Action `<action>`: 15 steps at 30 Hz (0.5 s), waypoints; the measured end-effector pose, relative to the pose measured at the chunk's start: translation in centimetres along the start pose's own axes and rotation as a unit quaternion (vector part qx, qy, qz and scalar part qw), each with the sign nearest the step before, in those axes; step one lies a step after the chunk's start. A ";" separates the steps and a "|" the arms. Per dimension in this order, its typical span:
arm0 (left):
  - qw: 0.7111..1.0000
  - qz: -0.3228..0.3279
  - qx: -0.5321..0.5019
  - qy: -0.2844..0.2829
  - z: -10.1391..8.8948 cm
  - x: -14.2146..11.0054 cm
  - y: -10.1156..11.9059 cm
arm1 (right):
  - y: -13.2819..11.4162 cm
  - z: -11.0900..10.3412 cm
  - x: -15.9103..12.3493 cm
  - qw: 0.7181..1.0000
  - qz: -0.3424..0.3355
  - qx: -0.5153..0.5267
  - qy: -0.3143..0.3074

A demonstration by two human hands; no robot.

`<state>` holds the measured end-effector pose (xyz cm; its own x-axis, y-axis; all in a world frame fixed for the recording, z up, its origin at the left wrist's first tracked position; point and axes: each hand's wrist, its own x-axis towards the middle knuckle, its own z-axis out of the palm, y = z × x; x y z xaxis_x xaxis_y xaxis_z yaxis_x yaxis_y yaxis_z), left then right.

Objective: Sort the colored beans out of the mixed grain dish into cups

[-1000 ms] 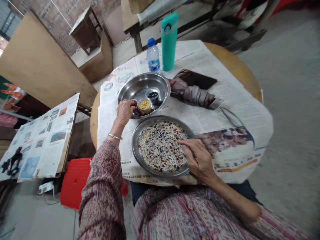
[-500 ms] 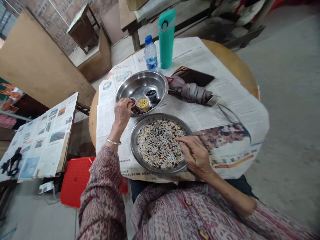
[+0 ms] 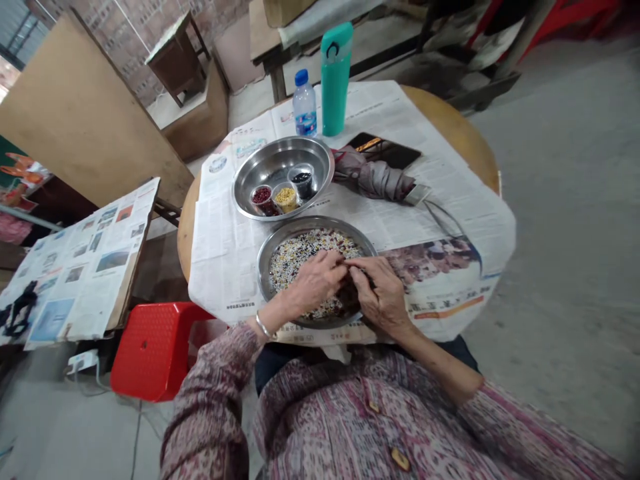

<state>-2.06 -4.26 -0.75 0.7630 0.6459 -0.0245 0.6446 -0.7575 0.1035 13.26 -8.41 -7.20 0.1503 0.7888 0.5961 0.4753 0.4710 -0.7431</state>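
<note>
left hand (image 3: 315, 283) and right hand (image 3: 380, 293) together above mixed grains (image 3: 307, 253), fingertips (image 3: 346, 261) meeting, anything between them hidden. silver bangle (image 3: 261, 327) on left wrist. grains spread in steel plate (image 3: 313, 223), on newspaper (image 3: 225, 233). red stool (image 3: 150, 350) low at left. just beyond plate, steel basin (image 3: 283, 148) with cups of red beans (image 3: 261, 195), yellow grains (image 3: 286, 198), black grains (image 3: 303, 177). farther, folded umbrella (image 3: 373, 179), phone (image 3: 385, 150), water bottle (image 3: 305, 107), teal flask (image 3: 335, 83), all on round wooden table (image 3: 450, 127).
</note>
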 end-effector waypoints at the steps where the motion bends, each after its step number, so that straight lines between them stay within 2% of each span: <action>1: 1.000 -0.024 0.008 0.019 -0.1 0.7 -0.6 | 0.0 0.0 0.0 1.000 0.001 0.001 0.003; 5: 0.983 -0.161 0.004 0.084 -0.6 2.2 -2.5 | -0.1 0.0 0.1 1.000 0.002 0.009 0.011; 8: 0.972 -0.208 -0.011 0.106 -0.6 2.3 -2.8 | 0.0 0.1 0.1 1.000 0.010 0.018 0.015; 11: 0.976 -0.206 -0.008 0.073 -0.3 2.9 -2.1 | 0.0 0.2 0.1 0.999 0.020 0.028 0.019; 15: 0.991 -0.131 -0.037 0.020 0.1 4.1 -0.8 | 0.1 0.1 0.1 0.999 0.033 0.033 0.019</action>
<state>0.57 -1.00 -1.03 0.5668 0.8236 -0.0206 0.8136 -0.5556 0.1713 13.20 -8.26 -7.27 0.2117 0.8040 0.5556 0.4060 0.4448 -0.7983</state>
